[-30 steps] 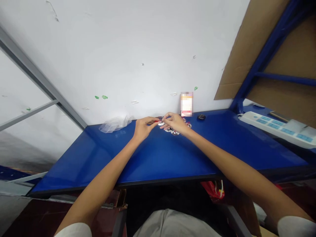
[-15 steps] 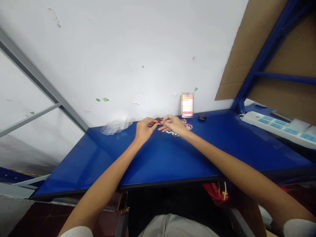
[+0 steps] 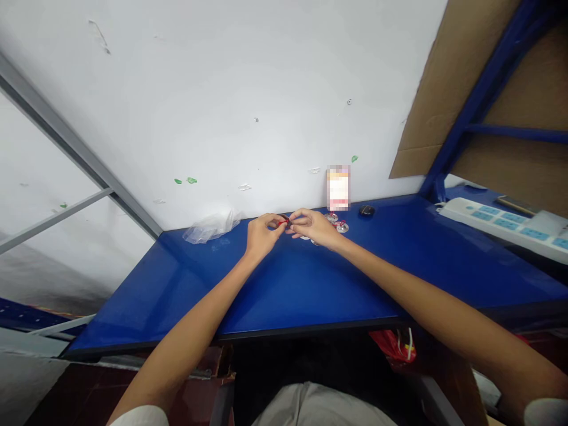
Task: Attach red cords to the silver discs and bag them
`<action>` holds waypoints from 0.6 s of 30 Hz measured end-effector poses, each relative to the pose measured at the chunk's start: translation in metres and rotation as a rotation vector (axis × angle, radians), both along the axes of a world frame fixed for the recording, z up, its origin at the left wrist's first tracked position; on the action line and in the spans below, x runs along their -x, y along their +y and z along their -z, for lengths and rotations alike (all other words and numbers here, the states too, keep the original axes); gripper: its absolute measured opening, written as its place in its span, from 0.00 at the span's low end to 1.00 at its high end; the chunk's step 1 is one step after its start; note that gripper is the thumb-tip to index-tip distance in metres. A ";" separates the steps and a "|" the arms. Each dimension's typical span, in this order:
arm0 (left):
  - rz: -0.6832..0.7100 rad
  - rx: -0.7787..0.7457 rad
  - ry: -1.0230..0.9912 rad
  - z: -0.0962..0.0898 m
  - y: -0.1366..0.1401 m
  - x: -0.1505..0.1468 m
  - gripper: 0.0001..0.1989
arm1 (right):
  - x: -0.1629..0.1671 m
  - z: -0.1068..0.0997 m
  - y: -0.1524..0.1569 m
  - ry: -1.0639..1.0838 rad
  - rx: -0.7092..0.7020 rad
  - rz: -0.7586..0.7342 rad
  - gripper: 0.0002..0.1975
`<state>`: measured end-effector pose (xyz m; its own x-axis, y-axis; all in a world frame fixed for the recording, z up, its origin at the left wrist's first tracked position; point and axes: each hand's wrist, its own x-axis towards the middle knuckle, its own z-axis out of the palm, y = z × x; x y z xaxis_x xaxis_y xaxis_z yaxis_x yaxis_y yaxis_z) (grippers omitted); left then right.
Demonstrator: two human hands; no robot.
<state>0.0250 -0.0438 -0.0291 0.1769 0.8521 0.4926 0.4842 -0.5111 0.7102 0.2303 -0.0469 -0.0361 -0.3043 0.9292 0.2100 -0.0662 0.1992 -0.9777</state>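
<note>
My left hand [image 3: 261, 235] and my right hand [image 3: 316, 227] meet above the far side of the blue table. Between their fingertips is a small dark, shiny disc [image 3: 287, 221] with a red cord [image 3: 281, 223]. The left thumb and fingers pinch at the red cord, while the right fingertips grip the disc's right side. Much of the disc is hidden by fingers. Several similar round metal discs [image 3: 342, 227] with red bits lie beside and behind my right hand, some partly covered by it.
A phone-like upright card [image 3: 338, 188], its face blurred, leans on the wall. Right of it sits a small black object [image 3: 366, 210]. Crumpled clear plastic [image 3: 213, 226] lies at the back left. A white power strip [image 3: 506, 222] stands at the right. The white wall [image 3: 248, 77] borders the table.
My right fingers have drawn closer together around the disc, and the disc has turned between the fingertips. The view has shifted slightly.
</note>
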 end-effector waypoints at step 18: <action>0.043 0.412 -0.483 0.008 -0.005 -0.015 0.16 | 0.001 0.006 -0.008 -0.264 -0.245 0.112 0.06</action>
